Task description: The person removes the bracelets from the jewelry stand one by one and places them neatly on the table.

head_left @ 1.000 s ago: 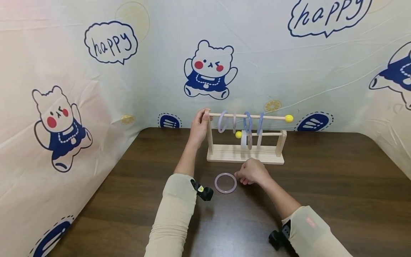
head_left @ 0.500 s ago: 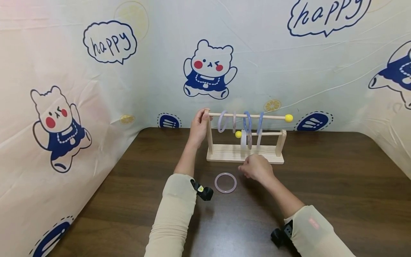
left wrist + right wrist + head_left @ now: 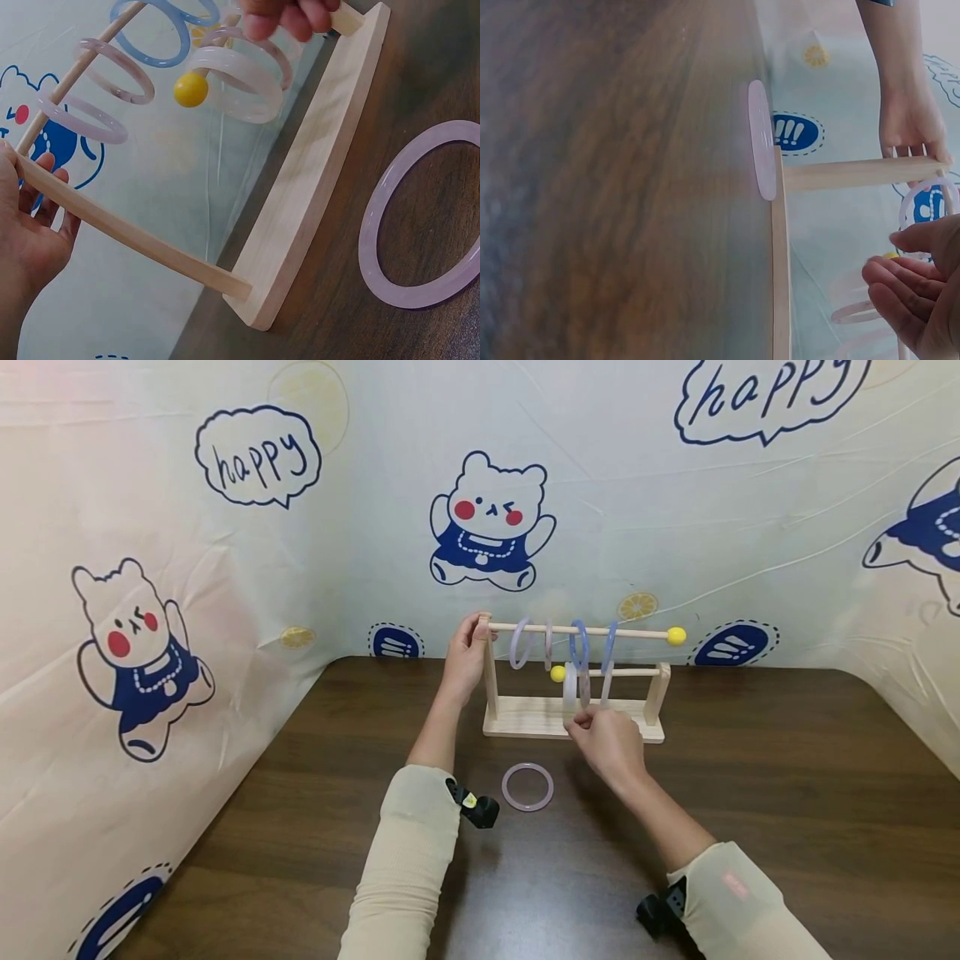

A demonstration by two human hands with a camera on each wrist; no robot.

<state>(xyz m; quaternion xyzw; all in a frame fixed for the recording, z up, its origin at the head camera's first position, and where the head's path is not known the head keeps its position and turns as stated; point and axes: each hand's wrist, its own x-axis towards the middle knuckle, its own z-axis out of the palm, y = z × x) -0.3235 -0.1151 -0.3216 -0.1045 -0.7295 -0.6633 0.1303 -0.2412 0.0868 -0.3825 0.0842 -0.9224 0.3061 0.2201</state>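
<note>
A wooden bangle rack (image 3: 517,717) stands on the table with two rods tipped by yellow balls. My left hand (image 3: 465,658) grips the top of its left post (image 3: 127,229), thumb on the near side and fingers behind. From the upper rod hang a lavender bangle (image 3: 86,120), a pinkish one and two blue bangles (image 3: 608,647). The lower rod carries a thick white bangle (image 3: 247,86) and paler ones behind it. My right hand (image 3: 611,745) hovers before the rack's base, close below the white bangle; thumb and loosely curled fingers (image 3: 904,292) are apart, holding nothing.
A lavender bangle (image 3: 527,787) lies flat on the dark wooden table (image 3: 750,827), in front of the rack and between my forearms. Behind the table hangs a printed cloth (image 3: 637,527) with cartoon bears.
My right hand has moved from beside the lavender bangle on the table up and right to the front of the rack. The left hand stays on the post; the bangles have not moved.
</note>
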